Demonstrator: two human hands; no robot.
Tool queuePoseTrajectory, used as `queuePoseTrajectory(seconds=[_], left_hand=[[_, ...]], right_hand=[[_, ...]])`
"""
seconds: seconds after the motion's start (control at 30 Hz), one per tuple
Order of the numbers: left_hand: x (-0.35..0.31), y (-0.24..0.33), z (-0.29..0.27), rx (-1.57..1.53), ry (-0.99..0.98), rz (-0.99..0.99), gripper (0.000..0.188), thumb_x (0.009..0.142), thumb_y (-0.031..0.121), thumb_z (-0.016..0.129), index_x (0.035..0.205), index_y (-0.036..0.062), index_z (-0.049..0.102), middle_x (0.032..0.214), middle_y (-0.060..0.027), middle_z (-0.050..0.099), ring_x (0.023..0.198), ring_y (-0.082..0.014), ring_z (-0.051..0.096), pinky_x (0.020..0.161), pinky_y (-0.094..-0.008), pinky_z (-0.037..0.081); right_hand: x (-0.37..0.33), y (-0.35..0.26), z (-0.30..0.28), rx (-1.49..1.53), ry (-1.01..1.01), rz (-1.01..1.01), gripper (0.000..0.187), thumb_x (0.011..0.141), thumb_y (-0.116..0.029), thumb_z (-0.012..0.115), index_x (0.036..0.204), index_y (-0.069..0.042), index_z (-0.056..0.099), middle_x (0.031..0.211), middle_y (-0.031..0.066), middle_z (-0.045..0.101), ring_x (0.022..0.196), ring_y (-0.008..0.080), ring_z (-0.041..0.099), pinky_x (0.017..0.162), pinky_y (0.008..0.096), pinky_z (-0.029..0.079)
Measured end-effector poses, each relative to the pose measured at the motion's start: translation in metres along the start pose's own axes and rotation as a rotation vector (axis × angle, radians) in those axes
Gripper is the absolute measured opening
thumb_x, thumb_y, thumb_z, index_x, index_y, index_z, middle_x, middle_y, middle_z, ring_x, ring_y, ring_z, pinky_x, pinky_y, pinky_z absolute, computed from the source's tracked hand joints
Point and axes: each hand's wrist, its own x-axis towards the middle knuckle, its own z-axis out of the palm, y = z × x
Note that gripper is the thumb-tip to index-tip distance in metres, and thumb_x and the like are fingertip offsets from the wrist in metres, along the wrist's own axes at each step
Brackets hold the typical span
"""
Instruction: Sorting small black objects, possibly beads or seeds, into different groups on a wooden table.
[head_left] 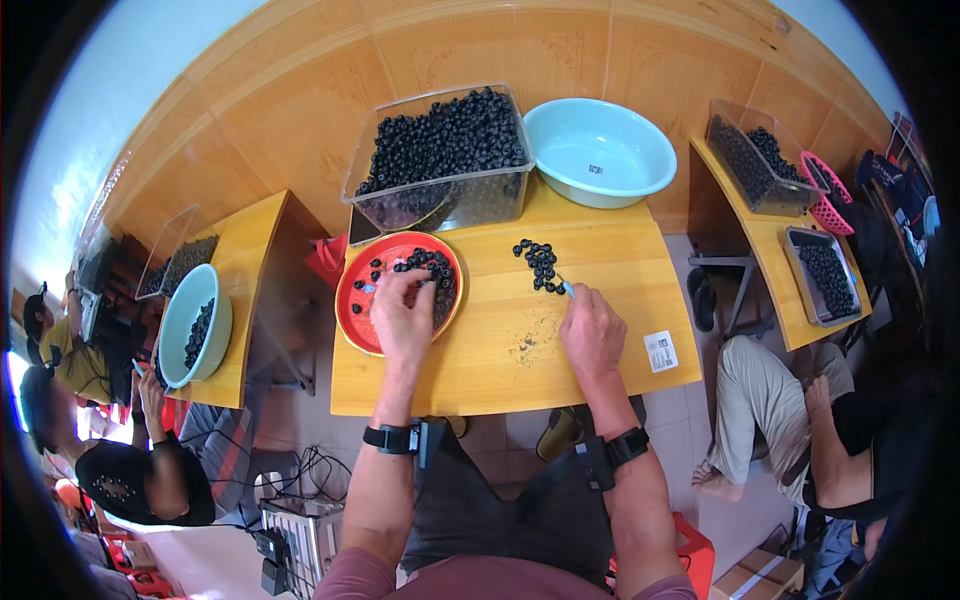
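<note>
My left hand (403,320) is over a round red tray (362,337) with a yellow rim. Its fingers are pinched together, and what they hold, if anything, is hidden. Small round black pieces (436,262), some with a hole showing, lie in the tray beside the fingertips. My right hand (594,335) grips a thin tool (569,289) with a light blue part; most of it is inside the fist. Just beyond its tip lies a loose cluster of black pieces (541,262) on the yellow table (480,385). Brownish crumbs (530,340) are scattered between my hands.
A clear bin (450,205) heaped with black pieces stands behind the tray. Right of it sits a light blue basin (600,150). A white label (660,351) is near the table's right edge. People sit at neighbouring tables on both sides, with basins and bins.
</note>
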Motion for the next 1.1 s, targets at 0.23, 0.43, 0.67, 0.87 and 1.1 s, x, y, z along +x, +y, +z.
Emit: queuePoseTrajectory(seconds=[0.23, 0.43, 0.67, 0.87, 1.1], left_hand=[[0.011, 0.001, 0.005, 0.223, -0.076, 0.195, 0.026, 0.084, 0.002, 0.075, 0.11, 0.0032, 0.071, 0.102, -0.0155, 0.069, 0.099, -0.0346, 0.067, 0.088, -0.0423, 0.054], [-0.008, 0.037, 0.065, -0.006, -0.404, 0.302, 0.022, 0.087, 0.003, 0.071, 0.109, 0.0008, 0.072, 0.104, -0.0198, 0.069, 0.097, -0.0374, 0.07, 0.086, -0.043, 0.057], [-0.015, 0.033, 0.107, -0.02, -0.465, 0.274, 0.022, 0.087, 0.007, 0.074, 0.108, 0.0016, 0.072, 0.099, -0.0187, 0.069, 0.095, -0.0378, 0.066, 0.087, -0.0454, 0.054], [-0.02, 0.035, 0.104, 0.002, -0.454, 0.268, 0.021, 0.087, 0.006, 0.074, 0.106, 0.0015, 0.072, 0.096, -0.0187, 0.068, 0.094, -0.0384, 0.066, 0.085, -0.0469, 0.054], [-0.021, 0.03, 0.095, -0.037, -0.459, 0.28, 0.018, 0.087, 0.006, 0.071, 0.105, 0.0008, 0.071, 0.093, -0.0198, 0.068, 0.091, -0.0396, 0.066, 0.083, -0.0472, 0.055]], right_hand=[[0.001, -0.001, 0.001, -0.002, 0.027, -0.019, 0.006, 0.088, -0.005, 0.065, 0.092, -0.007, 0.061, 0.076, 0.0099, 0.063, 0.069, 0.0297, 0.068, 0.059, 0.0415, 0.056], [0.0, -0.001, 0.001, -0.01, 0.011, -0.031, 0.005, 0.088, -0.007, 0.065, 0.092, -0.007, 0.062, 0.076, 0.0099, 0.063, 0.069, 0.0299, 0.068, 0.059, 0.0418, 0.056], [-0.002, -0.002, 0.002, 0.014, 0.012, -0.036, 0.005, 0.088, -0.007, 0.065, 0.091, -0.007, 0.061, 0.076, 0.0096, 0.063, 0.069, 0.0295, 0.069, 0.058, 0.0425, 0.055], [-0.002, 0.0, 0.003, -0.002, -0.018, -0.031, 0.006, 0.089, -0.008, 0.066, 0.089, -0.008, 0.059, 0.076, 0.0097, 0.063, 0.069, 0.0289, 0.069, 0.058, 0.0421, 0.055], [0.0, -0.003, 0.001, -0.014, -0.025, -0.038, 0.005, 0.088, -0.007, 0.065, 0.089, -0.007, 0.06, 0.076, 0.0099, 0.063, 0.069, 0.0292, 0.069, 0.058, 0.0422, 0.055]])
